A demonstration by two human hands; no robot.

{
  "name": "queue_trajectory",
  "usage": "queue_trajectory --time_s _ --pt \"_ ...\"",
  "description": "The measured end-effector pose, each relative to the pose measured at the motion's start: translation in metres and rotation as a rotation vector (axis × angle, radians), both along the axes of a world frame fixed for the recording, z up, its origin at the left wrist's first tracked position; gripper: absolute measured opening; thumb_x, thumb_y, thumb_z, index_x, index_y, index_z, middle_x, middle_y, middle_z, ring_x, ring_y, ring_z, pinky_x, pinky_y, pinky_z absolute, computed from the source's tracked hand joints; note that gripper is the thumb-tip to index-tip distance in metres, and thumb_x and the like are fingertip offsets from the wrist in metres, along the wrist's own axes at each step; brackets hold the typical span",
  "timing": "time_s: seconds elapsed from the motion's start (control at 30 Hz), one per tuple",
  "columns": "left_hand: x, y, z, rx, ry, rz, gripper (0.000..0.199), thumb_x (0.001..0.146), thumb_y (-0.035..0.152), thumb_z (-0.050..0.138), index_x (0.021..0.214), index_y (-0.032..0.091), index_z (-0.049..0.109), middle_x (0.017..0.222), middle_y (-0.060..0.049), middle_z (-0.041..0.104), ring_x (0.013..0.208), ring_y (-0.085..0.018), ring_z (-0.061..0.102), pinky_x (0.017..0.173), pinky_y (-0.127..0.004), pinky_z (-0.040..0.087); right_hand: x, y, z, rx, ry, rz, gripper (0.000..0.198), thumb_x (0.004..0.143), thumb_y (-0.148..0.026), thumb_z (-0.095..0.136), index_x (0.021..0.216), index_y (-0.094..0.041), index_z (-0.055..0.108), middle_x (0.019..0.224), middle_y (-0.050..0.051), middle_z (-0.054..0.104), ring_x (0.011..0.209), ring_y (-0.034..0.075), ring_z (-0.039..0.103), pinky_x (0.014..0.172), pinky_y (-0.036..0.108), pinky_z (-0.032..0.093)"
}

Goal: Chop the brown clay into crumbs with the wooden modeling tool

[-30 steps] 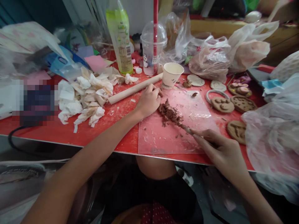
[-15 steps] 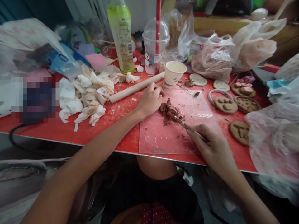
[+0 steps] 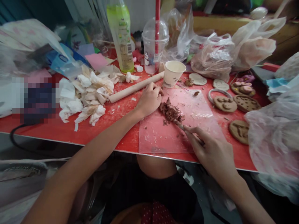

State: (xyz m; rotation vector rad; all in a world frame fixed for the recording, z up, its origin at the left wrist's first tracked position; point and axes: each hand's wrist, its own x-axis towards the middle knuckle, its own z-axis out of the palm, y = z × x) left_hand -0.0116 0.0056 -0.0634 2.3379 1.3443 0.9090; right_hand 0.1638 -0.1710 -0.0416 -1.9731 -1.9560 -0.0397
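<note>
A heap of crumbly brown clay lies on a clear plastic sheet. My right hand grips a slim clay tool by its handle, and the tool's tip meets the heap's near right edge, partly buried or hidden there. Close to the heap's upper left side, my left hand rests at the sheet's edge with its fingers curled in; whatever they may hold is hidden. Just beyond that hand stands a white paper cup, beside a pale rolling pin.
Crumpled tissues cover the left of the red table. A green bottle and a domed plastic cup stand behind. Round clay pieces, a ring and plastic bags lie to the right.
The tool's tip has slid slightly down, from within the clay to its near edge, and my right hand has shifted a little. My left hand has stayed almost still.
</note>
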Motion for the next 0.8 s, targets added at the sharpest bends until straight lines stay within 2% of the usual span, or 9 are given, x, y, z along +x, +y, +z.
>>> queue_trajectory --time_s 0.1,0.2,0.27,0.33,0.43,0.5,0.63,0.8 --pt "0.0 0.0 0.0 -0.002 0.005 0.007 0.018 0.086 0.004 0.046 0.09 0.012 0.062 0.104 -0.009 0.054 0.103 -0.019 0.055 0.103 -0.035 0.045 0.01 -0.004 0.002 -0.092 0.237 0.044 0.031 0.09 -0.045 0.05 0.09 -0.021 0.069 0.071 0.005 0.073 0.054 0.019 0.065 0.047 0.026 0.038" --pt "0.001 0.002 -0.001 0.002 0.032 0.0 0.019 0.086 0.004 0.046 0.093 0.011 0.063 0.105 -0.01 0.054 0.105 -0.019 0.054 0.104 -0.036 0.044 0.02 -0.007 0.003 -0.018 0.452 0.076 0.025 0.09 -0.04 0.052 0.092 -0.021 0.067 0.078 0.004 0.073 0.061 0.014 0.064 0.052 0.024 0.043" --pt "0.001 0.003 -0.001 0.007 0.043 -0.005 0.02 0.087 0.005 0.045 0.094 0.01 0.063 0.105 -0.011 0.054 0.106 -0.02 0.054 0.105 -0.037 0.043 0.022 -0.004 0.004 0.09 0.438 0.031 0.025 0.089 -0.039 0.055 0.101 -0.02 0.066 0.073 0.002 0.07 0.058 0.013 0.061 0.051 0.024 0.043" --pt "0.0 0.003 -0.003 0.015 0.038 -0.007 0.02 0.087 0.005 0.045 0.094 0.01 0.063 0.105 -0.012 0.054 0.105 -0.02 0.054 0.104 -0.037 0.044 0.02 0.004 0.005 0.122 0.39 0.025 0.027 0.088 -0.037 0.056 0.107 -0.02 0.064 0.076 0.003 0.07 0.061 0.014 0.062 0.055 0.025 0.045" --pt "0.0 0.004 -0.005 0.031 0.011 -0.007 0.019 0.086 0.006 0.046 0.092 0.013 0.062 0.103 -0.009 0.053 0.102 -0.019 0.055 0.102 -0.036 0.045 0.012 0.019 0.005 0.047 0.391 0.127 0.019 0.089 -0.034 0.053 0.096 -0.02 0.064 0.087 0.005 0.071 0.072 0.016 0.066 0.062 0.026 0.048" --pt "-0.001 0.005 -0.005 0.038 -0.001 -0.009 0.019 0.085 0.005 0.046 0.09 0.014 0.062 0.102 -0.008 0.053 0.101 -0.019 0.055 0.102 -0.036 0.046 0.008 0.024 0.005 -0.004 0.389 0.165 0.018 0.09 -0.033 0.052 0.088 -0.02 0.063 0.079 0.004 0.07 0.067 0.015 0.064 0.059 0.025 0.047" --pt "-0.001 0.004 -0.004 0.027 0.006 -0.02 0.019 0.086 0.005 0.044 0.088 0.013 0.062 0.102 -0.01 0.053 0.103 -0.019 0.055 0.102 -0.036 0.045 0.005 0.022 0.003 -0.052 0.352 0.13 0.019 0.088 -0.033 0.053 0.085 -0.019 0.066 0.06 0.0 0.061 0.05 0.012 0.054 0.048 0.023 0.039" --pt "-0.001 0.003 -0.002 0.012 0.016 -0.016 0.018 0.086 0.005 0.045 0.09 0.012 0.062 0.104 -0.011 0.053 0.104 -0.02 0.054 0.104 -0.037 0.044 0.005 0.014 0.003 -0.071 0.276 0.075 0.024 0.087 -0.037 0.052 0.089 -0.019 0.068 0.056 0.0 0.06 0.045 0.012 0.05 0.046 0.024 0.035"
